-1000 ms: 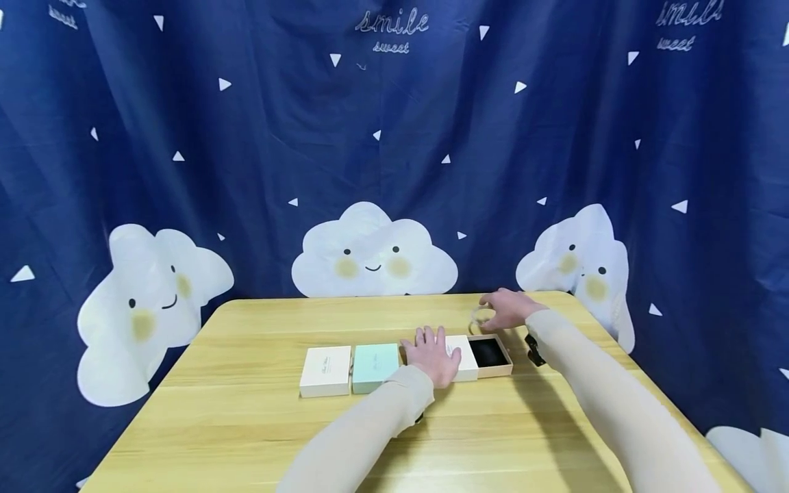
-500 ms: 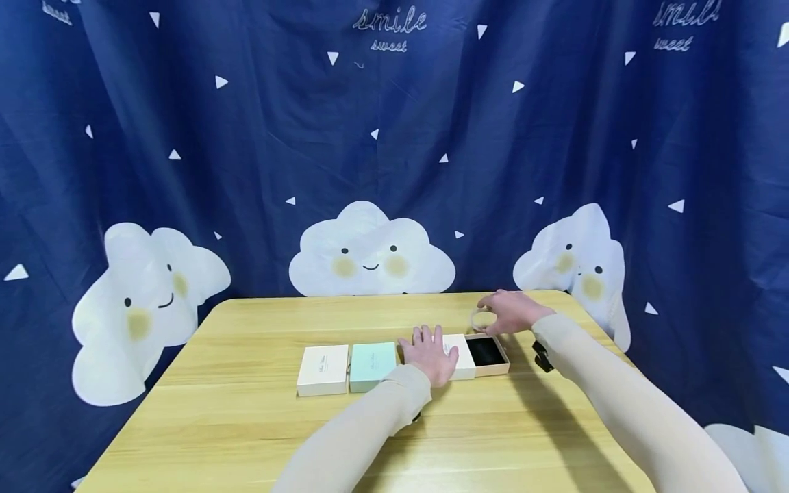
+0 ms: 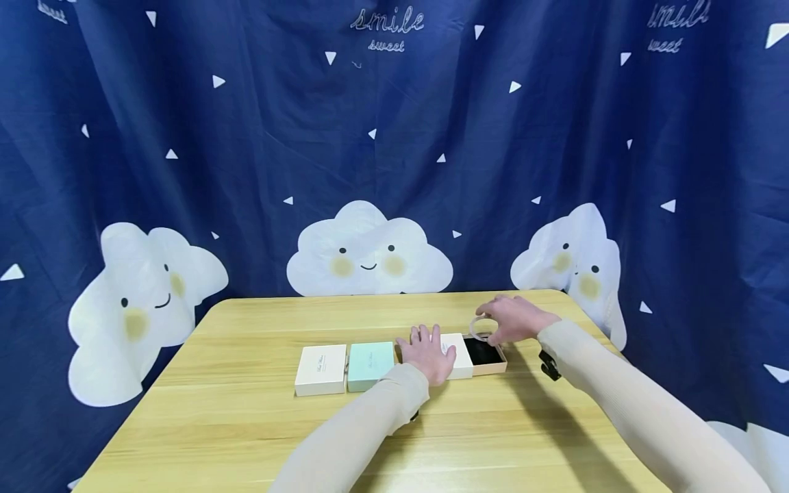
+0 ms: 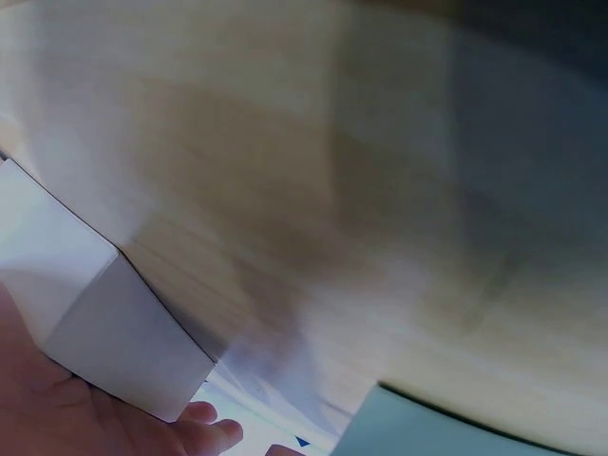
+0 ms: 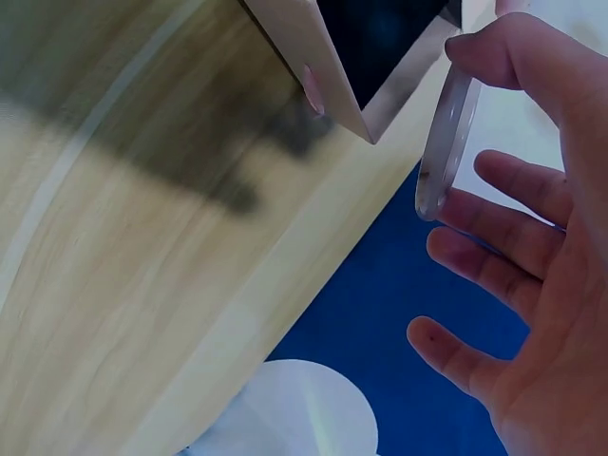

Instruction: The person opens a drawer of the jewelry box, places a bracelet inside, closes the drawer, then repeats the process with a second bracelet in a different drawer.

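A pale, translucent bangle (image 5: pixel 445 142) is held between the thumb and fingers of my right hand (image 3: pixel 518 318). In the head view this bangle (image 3: pixel 483 329) is tilted over the back edge of a pulled-out drawer (image 3: pixel 483 352) with a black lining. The drawer projects from the right side of a white sleeve box (image 3: pixel 457 356). My left hand (image 3: pixel 427 356) rests with spread fingers on the left part of that box, hiding much of it. In the left wrist view, the left hand (image 4: pixel 85 418) lies against a white box (image 4: pixel 123 332).
Left of my left hand stand a mint-green box (image 3: pixel 370 366) and a white box (image 3: pixel 320 370) with small lettering, side by side. All are on a wooden table (image 3: pixel 246 438). A dark blue cloud-patterned curtain (image 3: pixel 394 157) hangs behind the table.
My right hand has lowered slightly with the bangle, bringing it from behind the drawer to over its back edge. The left hand stays on the box.
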`<state>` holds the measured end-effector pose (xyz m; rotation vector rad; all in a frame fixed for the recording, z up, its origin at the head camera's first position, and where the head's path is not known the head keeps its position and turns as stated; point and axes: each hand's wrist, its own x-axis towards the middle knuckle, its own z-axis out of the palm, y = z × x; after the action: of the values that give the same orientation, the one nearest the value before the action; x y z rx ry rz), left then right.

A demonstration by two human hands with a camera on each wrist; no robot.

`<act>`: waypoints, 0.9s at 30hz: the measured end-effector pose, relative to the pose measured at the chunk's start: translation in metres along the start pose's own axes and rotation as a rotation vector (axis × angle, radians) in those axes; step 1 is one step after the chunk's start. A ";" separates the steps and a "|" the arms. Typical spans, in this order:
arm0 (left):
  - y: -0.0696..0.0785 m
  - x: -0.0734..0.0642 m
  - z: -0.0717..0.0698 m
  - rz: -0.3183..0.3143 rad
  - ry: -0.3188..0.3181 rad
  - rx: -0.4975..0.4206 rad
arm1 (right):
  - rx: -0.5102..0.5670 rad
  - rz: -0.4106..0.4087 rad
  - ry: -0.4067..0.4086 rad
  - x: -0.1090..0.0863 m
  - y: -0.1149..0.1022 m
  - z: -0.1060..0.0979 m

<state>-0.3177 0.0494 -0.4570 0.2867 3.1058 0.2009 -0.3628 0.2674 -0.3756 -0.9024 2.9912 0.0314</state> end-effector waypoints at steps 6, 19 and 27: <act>-0.001 0.001 0.001 -0.002 -0.013 0.004 | -0.016 -0.031 0.003 -0.005 -0.005 0.003; 0.000 0.002 0.002 -0.001 -0.020 0.029 | 0.007 -0.036 -0.028 -0.015 -0.012 0.006; -0.001 0.003 0.004 0.000 -0.007 0.007 | -0.020 -0.059 -0.033 -0.012 -0.018 0.010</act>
<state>-0.3207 0.0490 -0.4607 0.2876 3.1002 0.1888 -0.3428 0.2591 -0.3859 -0.9816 2.9380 0.0749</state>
